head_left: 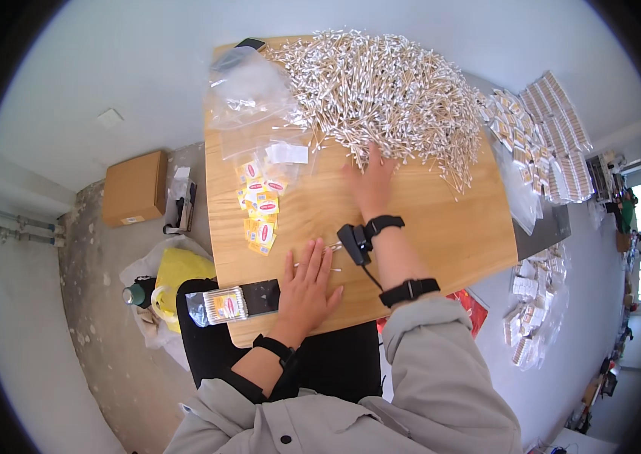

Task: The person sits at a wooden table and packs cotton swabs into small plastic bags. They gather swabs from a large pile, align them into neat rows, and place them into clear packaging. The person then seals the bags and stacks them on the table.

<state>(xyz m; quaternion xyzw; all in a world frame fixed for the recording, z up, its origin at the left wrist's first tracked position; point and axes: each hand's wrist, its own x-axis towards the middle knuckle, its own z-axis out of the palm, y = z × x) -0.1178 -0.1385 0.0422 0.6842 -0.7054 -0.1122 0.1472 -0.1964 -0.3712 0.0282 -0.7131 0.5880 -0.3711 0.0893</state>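
Observation:
A large heap of cotton swabs (pixel 388 91) with wooden sticks and white tips covers the far part of the wooden table (pixel 441 234). My right hand (pixel 372 185) reaches to the heap's near edge, its fingers apart and touching the swabs there; the fingertips are slightly blurred. Nearer to me, my left hand (pixel 309 287) lies flat with its fingers stretched out. A few loose swabs (pixel 334 247) lie at and partly under its fingers. Beside its wrist, a clear pack of cotton swabs (pixel 226 305) sits on a dark flat object (pixel 263 296) at the table edge.
Yellow and white printed cards (pixel 261 208) lie on the table's left, below clear plastic bags (pixel 248 91). Filled swab packs (pixel 555 136) are stacked at the right, with more bagged packs (pixel 536 303) lower down. A cardboard box (pixel 135 189) and yellow bag (pixel 180 280) stand left.

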